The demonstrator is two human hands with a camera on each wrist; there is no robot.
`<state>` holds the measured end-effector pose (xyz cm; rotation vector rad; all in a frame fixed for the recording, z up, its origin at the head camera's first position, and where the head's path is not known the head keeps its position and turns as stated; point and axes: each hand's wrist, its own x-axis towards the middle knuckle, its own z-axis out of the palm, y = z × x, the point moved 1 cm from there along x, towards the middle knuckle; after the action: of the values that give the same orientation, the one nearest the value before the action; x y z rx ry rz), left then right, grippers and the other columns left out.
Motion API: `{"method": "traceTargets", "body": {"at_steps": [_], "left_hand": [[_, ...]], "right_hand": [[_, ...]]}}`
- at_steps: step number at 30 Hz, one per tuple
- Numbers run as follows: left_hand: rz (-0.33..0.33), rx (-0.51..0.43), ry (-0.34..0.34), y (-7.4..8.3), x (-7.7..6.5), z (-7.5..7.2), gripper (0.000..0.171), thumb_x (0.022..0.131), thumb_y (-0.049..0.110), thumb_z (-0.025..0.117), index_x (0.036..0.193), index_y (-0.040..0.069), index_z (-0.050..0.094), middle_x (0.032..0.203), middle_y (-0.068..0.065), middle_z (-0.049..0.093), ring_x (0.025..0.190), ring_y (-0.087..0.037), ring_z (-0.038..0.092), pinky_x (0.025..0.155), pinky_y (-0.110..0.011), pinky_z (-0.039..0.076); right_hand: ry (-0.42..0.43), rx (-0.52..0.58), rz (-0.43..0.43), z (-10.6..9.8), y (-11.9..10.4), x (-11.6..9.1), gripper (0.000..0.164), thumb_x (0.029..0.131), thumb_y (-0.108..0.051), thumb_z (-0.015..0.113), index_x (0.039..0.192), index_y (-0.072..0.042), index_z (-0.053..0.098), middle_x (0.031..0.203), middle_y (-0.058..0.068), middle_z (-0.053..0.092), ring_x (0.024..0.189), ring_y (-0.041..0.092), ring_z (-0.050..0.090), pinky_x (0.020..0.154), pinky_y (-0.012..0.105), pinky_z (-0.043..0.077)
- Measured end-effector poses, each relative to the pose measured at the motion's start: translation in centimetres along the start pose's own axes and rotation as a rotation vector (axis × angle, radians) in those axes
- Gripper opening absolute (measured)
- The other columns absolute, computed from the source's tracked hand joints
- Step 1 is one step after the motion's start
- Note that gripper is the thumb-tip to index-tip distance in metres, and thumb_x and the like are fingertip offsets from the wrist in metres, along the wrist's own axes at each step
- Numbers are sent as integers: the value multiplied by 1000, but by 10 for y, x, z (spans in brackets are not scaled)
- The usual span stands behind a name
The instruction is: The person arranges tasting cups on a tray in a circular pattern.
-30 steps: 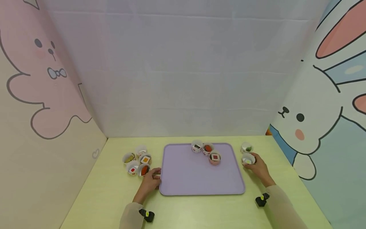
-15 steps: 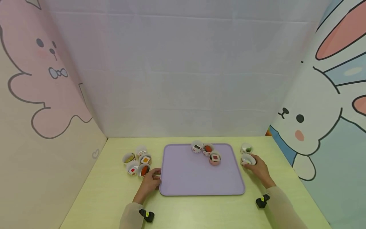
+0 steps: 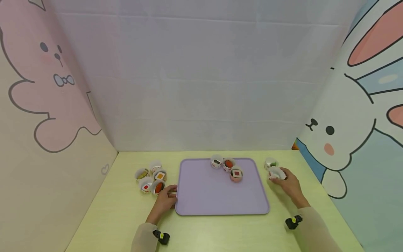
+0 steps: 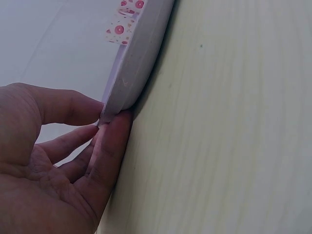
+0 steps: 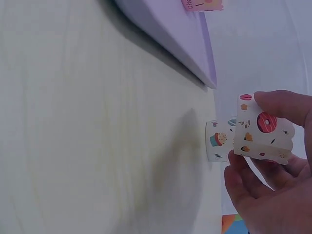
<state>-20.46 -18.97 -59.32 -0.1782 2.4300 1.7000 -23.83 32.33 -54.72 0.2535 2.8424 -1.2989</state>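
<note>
**Lifting a paper cup (image 3: 275, 175) beside a purple tray (image 3: 217, 196)**

Current step (judged): pick-up of the paper cup at the right side of the tray. The right hand (image 3: 290, 183) pinches this cup between thumb and opposed fingers, with a narrow span set by the cup walls. The cup appears raised from the table (image 3: 110, 217), just in front of a second cup (image 3: 270, 163). Its contents cannot be read from these views.

The left hand (image 3: 165, 201) pinches the tray's left edge, thumb on the rim and at least one finger beneath. This grip probably serves to steady the tray.

Tray load: three filled cups (image 3: 236, 174) in a slanting row running from the far edge, right of centre. A group of five filled cups (image 3: 146, 184) stands on the table, left of the tray.

Next move (judged): a transfer over the tray's right rim would call for enough lift to clear it, a near-upright cup and light finger pressure, since thin paper walls may buckle. Avoid brushing the second cup. Maintain the left-hand grip until release.
</note>
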Motion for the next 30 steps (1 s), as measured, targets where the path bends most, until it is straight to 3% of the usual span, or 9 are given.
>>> {"method": "traceTargets", "body": {"at_steps": [5,8,11,19,30], "left_hand": [[-7,10,0,0,0,0,54,80,-4,63,133,1,55,124,-17,61,97,-22,59,61,-34,58],[-11,13,1,1,0,-1,54,80,-4,63,134,1,55,125,-17,61,98,-23,60,62,-35,58],[-12,14,0,1,0,-1,55,80,-4,63,134,2,55,125,-17,61,98,-23,60,62,-35,58],[-19,21,2,0,2,0,54,81,-3,62,134,2,55,125,-17,61,99,-23,60,62,-34,58],[-21,24,-4,-1,2,0,54,81,-3,63,134,2,55,125,-16,60,98,-22,60,62,-35,58]], "right_hand": [[6,-3,-37,-9,-6,-3,75,90,-38,69,147,-3,37,127,26,55,94,20,56,69,28,47],[13,12,-69,-14,-11,-5,73,90,-38,69,147,-3,38,129,26,55,94,16,56,69,27,49],[15,22,-94,-17,-18,-6,72,90,-37,69,146,-3,39,131,26,54,99,19,56,69,26,50],[-11,38,-109,-20,-35,-11,75,90,-37,69,148,-4,35,138,29,49,118,43,56,74,26,51],[-34,71,-147,-6,-60,-23,70,88,-27,72,146,-6,39,129,27,56,107,37,64,71,25,53]]}}
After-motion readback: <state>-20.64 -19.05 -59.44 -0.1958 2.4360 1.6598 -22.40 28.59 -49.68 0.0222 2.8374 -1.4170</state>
